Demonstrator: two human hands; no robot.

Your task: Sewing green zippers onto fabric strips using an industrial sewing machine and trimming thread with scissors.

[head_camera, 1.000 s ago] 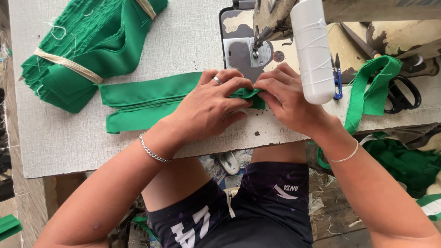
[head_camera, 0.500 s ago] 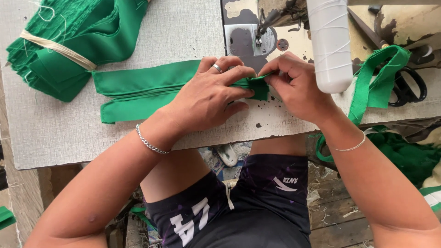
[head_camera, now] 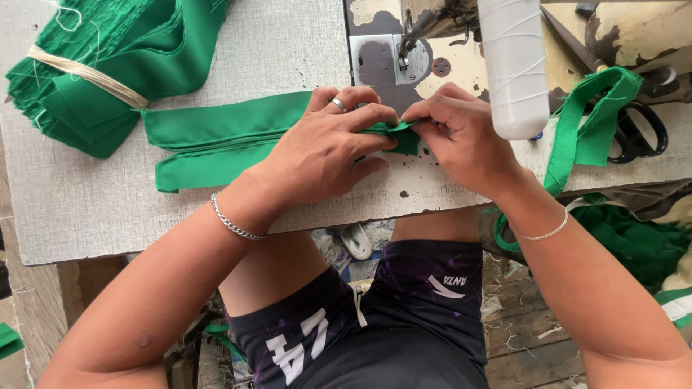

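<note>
Both hands on the green fabric strip (head_camera: 216,140), which lies flat across the tabletop (head_camera: 144,216), its near end folded just in front of the sewing machine plate (head_camera: 382,61). Left hand (head_camera: 324,148), ring on one finger, presses down on the strip, fingers spread, thumb and fingertips pinching the folded end; grip closed on the cloth. Right hand (head_camera: 461,140) meets it from the other side, fingertips pinched tight on the same fold, touching the left fingertips. Silver chain bracelet (head_camera: 234,223) on left wrist, thin bangle (head_camera: 548,232) on right. White thread cone (head_camera: 515,65) stands just beside the right hand, partly covering it. Bundle of green pieces (head_camera: 108,65) tied with a pale band sits far left. Another green strip (head_camera: 591,122) drapes over the tabletop edge at right, near black scissors (head_camera: 641,133).
</note>
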